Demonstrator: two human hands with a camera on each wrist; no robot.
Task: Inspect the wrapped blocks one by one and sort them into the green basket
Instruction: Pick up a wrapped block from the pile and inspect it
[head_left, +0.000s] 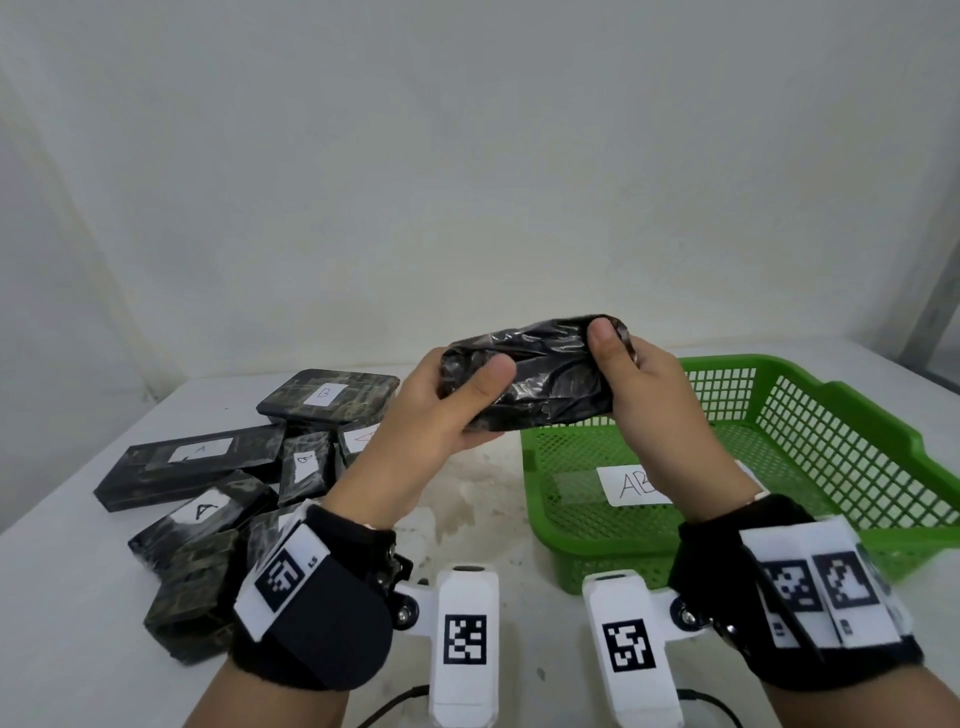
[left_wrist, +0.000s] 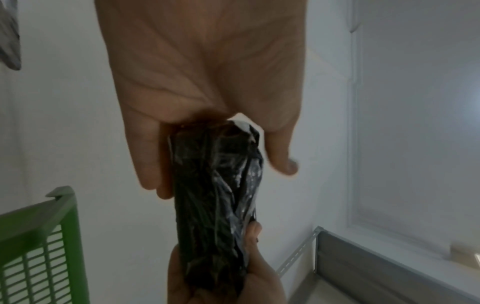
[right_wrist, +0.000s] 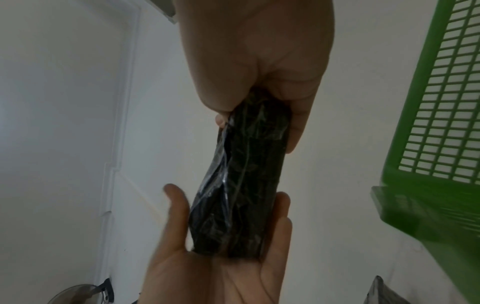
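**Two hands hold one wrapped block above the table**

While both hands are up in the air, they hold one wrapped block (head_left: 530, 371) between them. Its black plastic wrap is shiny and full of wrinkles. The left hand (head_left: 431, 410) grips one end, thumb on top and fingers curled under. The right hand (head_left: 644, 395) pinches the other end with its thumb over the wrap. The block hangs just above the near left corner of the green basket (head_left: 810, 467), a plastic tray with walls full of little square holes. More wrapped blocks (head_left: 208, 478), flat and boxy with white paper labels, lie in a pile on the white table (head_left: 467, 499) to the left.
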